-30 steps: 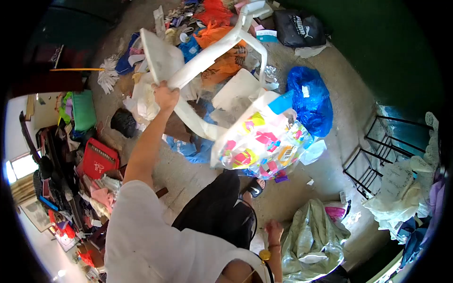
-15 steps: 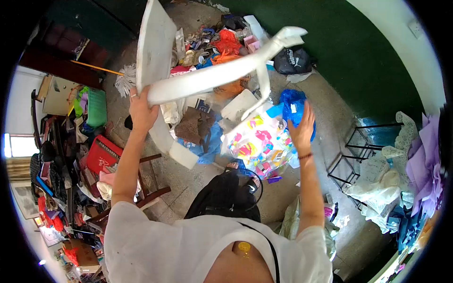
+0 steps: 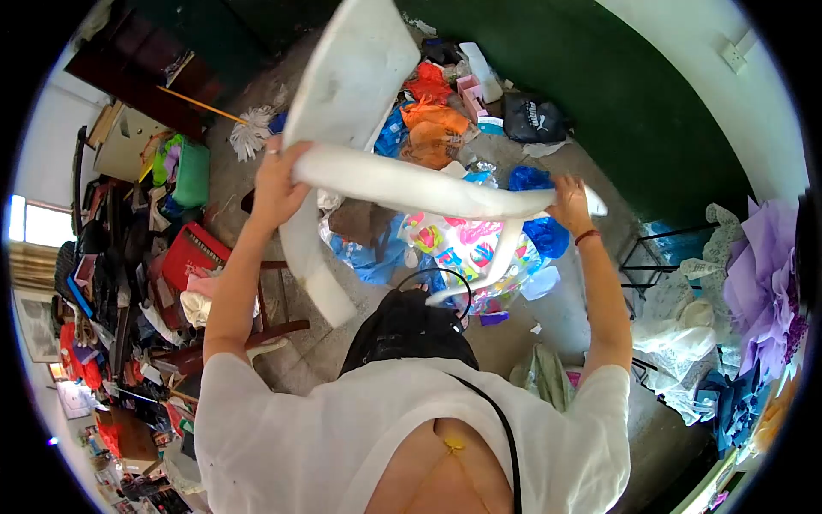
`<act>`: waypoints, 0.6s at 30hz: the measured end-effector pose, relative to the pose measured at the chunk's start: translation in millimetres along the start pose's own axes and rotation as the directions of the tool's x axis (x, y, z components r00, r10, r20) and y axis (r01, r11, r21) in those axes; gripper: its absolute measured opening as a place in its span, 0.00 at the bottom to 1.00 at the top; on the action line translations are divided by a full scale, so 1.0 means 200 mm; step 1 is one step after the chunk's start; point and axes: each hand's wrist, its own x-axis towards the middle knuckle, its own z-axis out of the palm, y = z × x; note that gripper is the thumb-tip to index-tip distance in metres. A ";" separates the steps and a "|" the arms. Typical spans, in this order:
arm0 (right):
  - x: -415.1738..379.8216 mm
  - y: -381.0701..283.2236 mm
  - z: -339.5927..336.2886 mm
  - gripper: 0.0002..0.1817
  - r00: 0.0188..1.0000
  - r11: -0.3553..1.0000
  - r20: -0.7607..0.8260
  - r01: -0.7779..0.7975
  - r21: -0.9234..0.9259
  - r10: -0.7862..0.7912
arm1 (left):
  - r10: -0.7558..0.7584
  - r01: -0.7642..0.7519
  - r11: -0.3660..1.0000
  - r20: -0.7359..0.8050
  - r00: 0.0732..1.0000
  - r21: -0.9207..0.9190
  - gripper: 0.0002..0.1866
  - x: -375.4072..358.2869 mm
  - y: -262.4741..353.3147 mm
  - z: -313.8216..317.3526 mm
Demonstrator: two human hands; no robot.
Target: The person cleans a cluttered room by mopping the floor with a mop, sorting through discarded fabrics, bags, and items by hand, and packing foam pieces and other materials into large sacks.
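Both my hands hold up a large white chair-like frame (image 3: pixel 419 184), made of a broad flat panel (image 3: pixel 351 81) and thick curved bars. My left hand (image 3: pixel 278 182) grips it where the panel meets the long bar. At the bar's far right end, the fingers of my right hand (image 3: pixel 569 206) wrap over it. A thinner branch slants down from the bar towards my body. Behind and below the frame lie a colourful patterned plastic bag (image 3: pixel 454 248), a blue plastic bag (image 3: pixel 544 236) and a brown piece of material (image 3: pixel 360 223), each partly covered.
Orange bags (image 3: pixel 435 128), a pink box (image 3: pixel 470 94) and a black bag (image 3: pixel 533 118) lie by the dark green wall. A mop (image 3: pixel 250 133) and a wooden chair (image 3: pixel 278 330) stand left, beside piled clutter. Black metal frames (image 3: pixel 655 267) and purple wrapping (image 3: pixel 762 265) are right.
My right hand has closed on the far end of the bar, after being open beside it. The frame has turned, its right end dropping and its panel shifting right.
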 end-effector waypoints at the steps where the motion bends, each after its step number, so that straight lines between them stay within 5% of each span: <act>1: -0.05 -0.01 0.03 0.36 1.000 1.000 -0.003 0.003 0.002 -0.003 | 0.027 -0.027 0.998 0.011 1.000 0.048 0.26 0.01 -0.01 0.04; 4: -0.20 -0.03 0.12 0.24 0.985 0.980 -0.054 -0.155 0.121 0.163 | 0.027 -0.028 0.997 0.020 0.999 0.077 0.32 0.07 0.01 0.14; 6: -0.26 -0.01 0.16 0.19 0.905 0.905 -0.031 -0.425 -0.026 0.425 | 0.010 -0.011 0.999 0.016 1.000 0.051 0.37 0.13 0.05 0.23; 8: -0.32 -0.01 0.15 0.20 0.858 0.857 -0.065 -0.513 -0.055 0.510 | 0.063 -0.063 0.998 -0.116 0.991 0.004 0.43 0.16 0.07 0.36; 10: -0.34 -0.05 0.09 0.25 0.677 0.679 -0.111 -0.734 -0.017 0.728 | 0.029 -0.051 0.992 -0.186 0.982 -0.115 0.44 0.19 0.11 0.48; 14: -0.27 -0.20 0.01 0.31 0.460 0.503 -0.213 -0.826 0.255 0.862 | -0.150 0.019 0.928 -0.327 0.933 -0.372 0.44 0.16 0.21 0.86; 16: -0.21 -0.29 -0.04 0.31 0.413 0.465 -0.214 -0.804 0.372 0.885 | -0.265 0.083 0.806 -0.232 0.936 -0.586 0.45 0.12 0.34 0.95; 18: -0.13 -0.36 -0.04 0.29 0.293 0.350 -0.191 -0.801 0.485 0.937 | -0.221 0.021 0.776 -0.241 0.945 -0.631 0.45 0.04 0.48 0.97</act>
